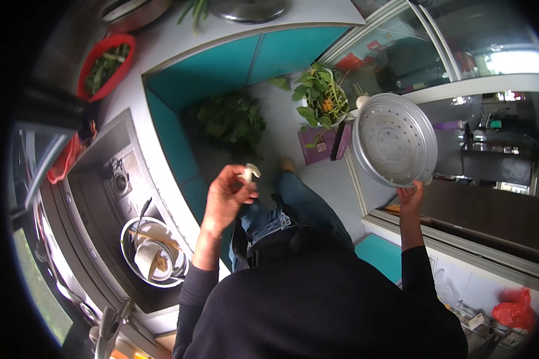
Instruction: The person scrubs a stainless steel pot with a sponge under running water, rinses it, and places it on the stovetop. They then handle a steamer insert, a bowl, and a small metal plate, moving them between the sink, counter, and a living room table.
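Between the thumb and fingers of my left hand (pixel 231 190) is a small pale piece, perhaps a garlic clove or a bit of mushroom (pixel 251 172); its exact kind is unclear. My right hand (pixel 411 195) grips the rim of a round aluminium steamer tray (pixel 393 140) with a perforated base, tilted out to the right. Beyond the hands, a white container heaped with leafy green trimmings (pixel 322 96) stands on the floor. A purple dustpan (pixel 316 144) and a purple brush (pixel 340 142) lie beside it.
At left, the steel sink (pixel 103 224) holds a white-rimmed basin (pixel 128 256) with a bowl and utensils. A red basket (pixel 128 63) of green vegetables and a metal lid (pixel 249 10) are on the counter. Leafy greens (pixel 228 119) lie on the floor near teal cabinets (pixel 206 67). Sliding glass doors (pixel 476 83) stand at right.
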### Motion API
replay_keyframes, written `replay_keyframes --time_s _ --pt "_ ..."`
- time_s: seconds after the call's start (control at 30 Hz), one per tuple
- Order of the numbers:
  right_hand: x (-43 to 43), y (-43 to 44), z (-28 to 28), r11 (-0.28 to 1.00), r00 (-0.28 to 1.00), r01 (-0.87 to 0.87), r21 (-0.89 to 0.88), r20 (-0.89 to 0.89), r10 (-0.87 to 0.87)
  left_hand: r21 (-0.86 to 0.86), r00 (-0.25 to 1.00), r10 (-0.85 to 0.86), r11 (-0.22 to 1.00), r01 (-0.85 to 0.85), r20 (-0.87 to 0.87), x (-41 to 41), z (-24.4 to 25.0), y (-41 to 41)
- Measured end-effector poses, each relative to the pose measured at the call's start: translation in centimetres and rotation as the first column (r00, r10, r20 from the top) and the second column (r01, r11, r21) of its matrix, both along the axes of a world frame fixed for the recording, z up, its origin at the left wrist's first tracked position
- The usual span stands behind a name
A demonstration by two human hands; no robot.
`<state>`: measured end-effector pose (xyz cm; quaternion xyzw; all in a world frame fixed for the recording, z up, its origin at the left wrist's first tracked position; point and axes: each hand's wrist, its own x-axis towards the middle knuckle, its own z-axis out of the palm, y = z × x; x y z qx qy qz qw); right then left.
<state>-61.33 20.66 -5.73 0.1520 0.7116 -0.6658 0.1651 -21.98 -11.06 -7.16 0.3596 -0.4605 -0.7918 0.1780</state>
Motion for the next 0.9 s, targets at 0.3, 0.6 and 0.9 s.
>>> replay_keyframes --time_s 0.3,0.6,0.9 --pt "-4.5 4.4 -1.3 0.941 0.998 0.047 -0.334 0.060 -0.029 -0.191 0.975 -0.217 0.960 0.203 -0.051 -24.0 1.5 0.6" --pt "-11.6 2.6 -2.1 0.831 0.948 -0.313 -0.460 -0.101 0.302 -0.492 0.816 -0.110 0.750 0.443 0.567 -44.5 -14.1 -2.0" --pt "-13.3 -8.5 -4.3 0.841 0.931 -0.362 -0.402 -0.108 0.348 -0.085 0.580 -0.075 0.966 0.244 0.811 -19.1 -20.0 0.8"
